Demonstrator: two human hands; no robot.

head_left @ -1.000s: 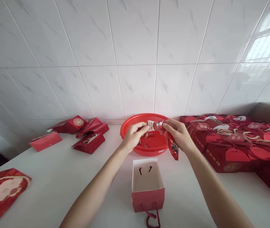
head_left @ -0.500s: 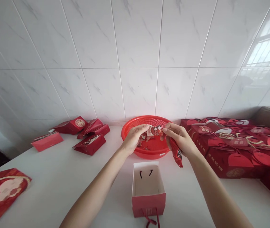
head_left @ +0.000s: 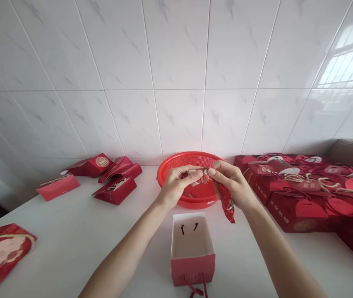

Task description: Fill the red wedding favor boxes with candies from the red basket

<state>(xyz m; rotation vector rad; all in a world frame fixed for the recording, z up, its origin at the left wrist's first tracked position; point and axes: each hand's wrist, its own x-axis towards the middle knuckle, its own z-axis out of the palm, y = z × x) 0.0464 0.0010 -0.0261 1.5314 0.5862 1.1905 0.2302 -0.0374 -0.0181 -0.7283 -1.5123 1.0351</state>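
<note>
My left hand (head_left: 176,182) and my right hand (head_left: 230,180) meet over the red plastic basket (head_left: 166,159), both closed. Between their fingertips is a small red candy packet (head_left: 206,175) printed with cartoon figures. A longer red wrapped packet (head_left: 227,207) hangs from under my right palm. Other wrapped pieces lie in the basket, partly hidden by my hands. In front of the basket stands an open-topped gift box (head_left: 193,269), white inside, with dark red cord handles.
Several folded red boxes (head_left: 116,190) lie at the back left. A red gift bag (head_left: 5,252) is at the left edge. Many closed red gift boxes (head_left: 297,211) are stacked on the right, with a brown carton (head_left: 350,151) behind them. A tiled wall (head_left: 179,120) closes the back.
My hands have drawn closer together on the small packet, and more of it is covered by my fingers. The view has shifted slightly; the boxes stay in place.
</note>
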